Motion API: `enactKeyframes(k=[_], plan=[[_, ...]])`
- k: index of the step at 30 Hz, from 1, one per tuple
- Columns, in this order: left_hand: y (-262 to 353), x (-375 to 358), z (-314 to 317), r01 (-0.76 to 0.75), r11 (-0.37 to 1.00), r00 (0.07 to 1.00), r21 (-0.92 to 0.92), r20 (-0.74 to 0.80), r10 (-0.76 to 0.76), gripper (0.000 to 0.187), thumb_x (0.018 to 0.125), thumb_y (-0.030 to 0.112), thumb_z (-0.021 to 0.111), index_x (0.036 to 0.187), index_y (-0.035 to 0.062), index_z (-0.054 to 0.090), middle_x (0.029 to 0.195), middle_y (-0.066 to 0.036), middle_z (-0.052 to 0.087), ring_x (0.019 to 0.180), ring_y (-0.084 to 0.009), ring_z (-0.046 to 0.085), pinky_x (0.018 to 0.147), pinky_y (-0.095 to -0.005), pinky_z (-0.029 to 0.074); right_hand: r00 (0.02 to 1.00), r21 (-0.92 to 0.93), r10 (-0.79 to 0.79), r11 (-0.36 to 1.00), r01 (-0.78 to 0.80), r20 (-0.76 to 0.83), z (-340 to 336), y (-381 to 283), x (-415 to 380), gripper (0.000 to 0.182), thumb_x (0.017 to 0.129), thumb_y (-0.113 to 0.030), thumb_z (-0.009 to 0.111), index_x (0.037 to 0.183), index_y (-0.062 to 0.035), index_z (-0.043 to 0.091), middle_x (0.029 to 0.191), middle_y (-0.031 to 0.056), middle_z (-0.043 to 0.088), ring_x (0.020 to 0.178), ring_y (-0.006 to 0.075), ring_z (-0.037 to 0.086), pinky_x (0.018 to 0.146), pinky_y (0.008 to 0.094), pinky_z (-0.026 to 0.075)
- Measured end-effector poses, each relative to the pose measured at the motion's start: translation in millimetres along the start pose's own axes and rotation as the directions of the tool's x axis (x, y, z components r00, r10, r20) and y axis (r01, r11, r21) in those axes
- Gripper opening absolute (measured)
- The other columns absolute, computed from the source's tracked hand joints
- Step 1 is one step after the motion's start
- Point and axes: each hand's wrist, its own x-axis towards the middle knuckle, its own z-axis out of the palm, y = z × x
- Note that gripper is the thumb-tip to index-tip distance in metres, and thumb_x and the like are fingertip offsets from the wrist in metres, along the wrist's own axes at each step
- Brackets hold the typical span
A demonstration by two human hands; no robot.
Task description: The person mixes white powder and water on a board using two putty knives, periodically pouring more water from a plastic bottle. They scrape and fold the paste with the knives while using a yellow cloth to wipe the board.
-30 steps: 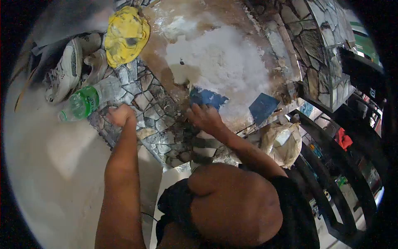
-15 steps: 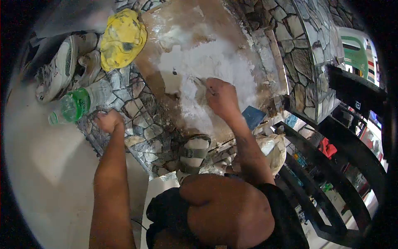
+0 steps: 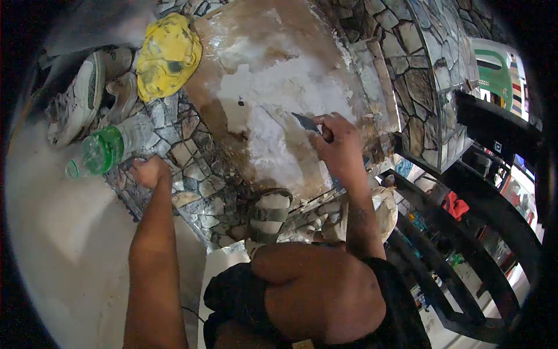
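Observation:
My right hand (image 3: 342,145) grips a small pointed trowel (image 3: 303,121) with a dark blade. The blade points up and left, over the brown board (image 3: 221,125), which is smeared with white powdery plaster (image 3: 273,145). A small dark speck sits on the plaster left of the blade. My left hand (image 3: 150,172) rests on the stone-patterned ledge (image 3: 189,154) with its fingers curled in. Nothing shows inside it. Just above lies a clear plastic bottle (image 3: 132,135) with a green label, on its side.
A stained yellow cap (image 3: 168,57) and worn shoes (image 3: 87,96) lie at the upper left. My sandalled foot (image 3: 271,212) stands at the board's near edge. A pale bag (image 3: 386,212) is beside my right forearm. Black railing bars (image 3: 453,250) and a stone-clad pillar (image 3: 415,87) stand right.
My right hand has moved right and slightly down, and the trowel blade now shows more fully. The blue square beside that arm is now mostly hidden. My left hand has stayed on the ledge.

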Motion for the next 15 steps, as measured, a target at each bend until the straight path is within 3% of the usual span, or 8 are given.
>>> enactKeyframes(k=[2, 4, 5, 6, 10, 13, 15], plan=[[35.6, -56.4, -40.7, -0.069, 0.997, 0.989, 0.020, -0.133, 0.071, 0.035, 0.071, 0.025, 0.060, 0.100, 0.0050, 0.061, 0.099, -0.014, 0.055, 0.095, -0.0324, 0.056, 0.078, -0.0456, 0.047, 0.986, -0.188, -0.165, 0.969, 0.161, -0.008, -16.4, -5.9, 9.3, 0.025, 0.069, -0.003, 0.070, 0.093, -0.0036, 0.062, 0.074, 0.0137, 0.057, 0.065, 0.0289, 0.057, 0.063, 0.0369, 0.047], [50.6, -98.6, -68.5, -0.173, 0.985, 0.943, 0.011, -0.285, 0.169, 0.037, 0.070, 0.026, 0.061, 0.101, 0.0044, 0.060, 0.104, -0.017, 0.054, 0.097, -0.0345, 0.055, 0.081, -0.0466, 0.046, 0.962, -0.214, -0.274, 0.940, 0.266, -0.006, -27.4, -9.0, 22.8, 0.024, 0.070, -0.003, 0.070, 0.092, -0.0037, 0.062, 0.078, 0.0146, 0.060, 0.071, 0.0327, 0.059, 0.066, 0.0390, 0.047], [47.9, -106.8, -71.0, -0.172, 0.985, 0.947, 0.012, -0.272, 0.169, 0.038, 0.070, 0.026, 0.061, 0.101, 0.0039, 0.060, 0.105, -0.018, 0.054, 0.098, -0.0351, 0.054, 0.081, -0.0469, 0.046, 0.945, -0.222, -0.327, 0.922, 0.318, -0.006, -32.4, -11.2, 31.9, 0.023, 0.070, -0.004, 0.070, 0.092, -0.0037, 0.062, 0.080, 0.0150, 0.061, 0.074, 0.0345, 0.059, 0.068, 0.0401, 0.047], [46.8, -112.1, -74.0, -0.176, 0.984, 0.949, 0.013, -0.262, 0.174, 0.039, 0.070, 0.026, 0.061, 0.101, 0.0033, 0.060, 0.106, -0.018, 0.053, 0.098, -0.0356, 0.054, 0.081, -0.0472, 0.046, 0.950, -0.242, -0.313, 0.920, 0.308, 0.020, -36.9, -10.5, 41.5, 0.023, 0.072, -0.004, 0.069, 0.094, -0.0041, 0.064, 0.088, 0.0170, 0.064, 0.080, 0.0371, 0.061, 0.071, 0.0405, 0.048], [51.1, -111.6, -88.8, -0.225, 0.974, 0.944, 0.019, -0.242, 0.223, 0.042, 0.068, 0.025, 0.060, 0.102, 0.0011, 0.059, 0.110, -0.020, 0.052, 0.101, -0.0377, 0.052, 0.081, -0.0484, 0.046, 0.977, -0.287, -0.156, 0.938, 0.193, 0.147, -51.3, -19.2, 96.9, 0.023, 0.075, -0.009, 0.067, 0.098, -0.0049, 0.066, 0.089, 0.0186, 0.065, 0.086, 0.0351, 0.063, 0.074, 0.0391, 0.049], [49.7, -100.6, -80.1, -0.246, 0.969, 0.920, -0.026, -0.322, 0.225, 0.042, 0.066, 0.025, 0.060, 0.100, 0.0007, 0.059, 0.109, -0.020, 0.052, 0.098, -0.0382, 0.053, 0.080, -0.0486, 0.046, 0.975, -0.375, -0.183, 0.901, 0.217, 0.124, -52.5, 8.3, 150.0, 0.020, 0.077, -0.009, 0.066, 0.096, -0.0048, 0.066, 0.083, 0.0173, 0.066, 0.080, 0.0311, 0.064, 0.073, 0.0377, 0.049], [46.2, -98.2, -76.0, -0.291, 0.956, 0.901, -0.038, -0.348, 0.260, 0.041, 0.065, 0.024, 0.061, 0.098, 0.0009, 0.059, 0.106, -0.019, 0.052, 0.095, -0.0380, 0.054, 0.079, -0.0485, 0.046, 0.975, -0.328, -0.154, 0.923, 0.200, 0.161, -50.7, 20.5, 183.7, 0.019, 0.078, -0.010, 0.067, 0.095, -0.0038, 0.065, 0.081, 0.0168, 0.065, 0.075, 0.0286, 0.063, 0.071, 0.0366, 0.047]])
